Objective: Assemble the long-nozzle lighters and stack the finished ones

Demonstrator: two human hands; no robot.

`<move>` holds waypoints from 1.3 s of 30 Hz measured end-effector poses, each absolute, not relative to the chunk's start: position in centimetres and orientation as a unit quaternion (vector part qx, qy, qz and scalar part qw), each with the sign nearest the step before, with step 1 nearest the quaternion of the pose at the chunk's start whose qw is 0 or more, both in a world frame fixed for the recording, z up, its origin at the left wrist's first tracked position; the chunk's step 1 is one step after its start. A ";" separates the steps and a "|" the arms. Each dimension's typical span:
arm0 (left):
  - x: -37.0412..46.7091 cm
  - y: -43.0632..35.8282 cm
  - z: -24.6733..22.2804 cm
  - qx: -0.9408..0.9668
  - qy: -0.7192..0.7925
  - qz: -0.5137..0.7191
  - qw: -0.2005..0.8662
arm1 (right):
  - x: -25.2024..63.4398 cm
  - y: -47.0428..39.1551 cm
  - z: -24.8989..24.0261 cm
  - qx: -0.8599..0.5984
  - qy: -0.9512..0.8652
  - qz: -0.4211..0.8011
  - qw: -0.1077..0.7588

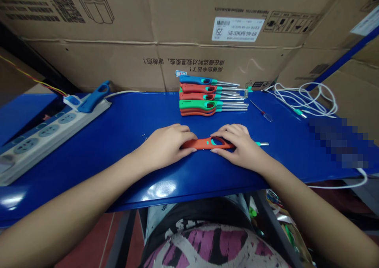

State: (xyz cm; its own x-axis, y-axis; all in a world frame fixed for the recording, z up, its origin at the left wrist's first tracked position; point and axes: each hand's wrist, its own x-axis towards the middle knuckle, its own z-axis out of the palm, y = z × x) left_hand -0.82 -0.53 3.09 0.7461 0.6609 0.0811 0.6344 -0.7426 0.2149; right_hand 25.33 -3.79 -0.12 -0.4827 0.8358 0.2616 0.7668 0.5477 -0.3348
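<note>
An orange long-nosed lighter (201, 144) lies across the blue tabletop in front of me, its metal tip pointing right. My left hand (170, 143) is closed round its handle end, thumb on the near side and fingers on the far side. Around the trigger and nozzle end, my right hand (238, 145) grips the same lighter, hiding part of the green collar. Beyond my hands sits a stack of lighters (197, 106) in blue, red, green and orange, nozzles all to the right. A small screwdriver (263, 113) rests to the right of that stack.
A white power strip (55, 131) runs along the left side, with a blue lighter part (94, 98) on its far end. Coiled white cable (310, 98) lies at the back right, near a pixelated dark object (340, 143). Cardboard (118, 66) stands behind the table.
</note>
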 end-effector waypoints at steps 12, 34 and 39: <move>-0.8 -0.6 3.2 0.932 0.348 0.066 0.080 | 25.4 -3.7 -0.4 -0.459 -0.862 0.066 0.203; -0.1 -1.4 2.6 0.940 0.336 0.054 -0.026 | 25.4 -3.6 -0.5 -0.429 -0.886 -0.014 0.176; -0.2 -1.1 2.1 0.941 0.323 0.098 -0.029 | 26.2 -3.3 -0.6 -0.393 -0.893 -0.050 0.211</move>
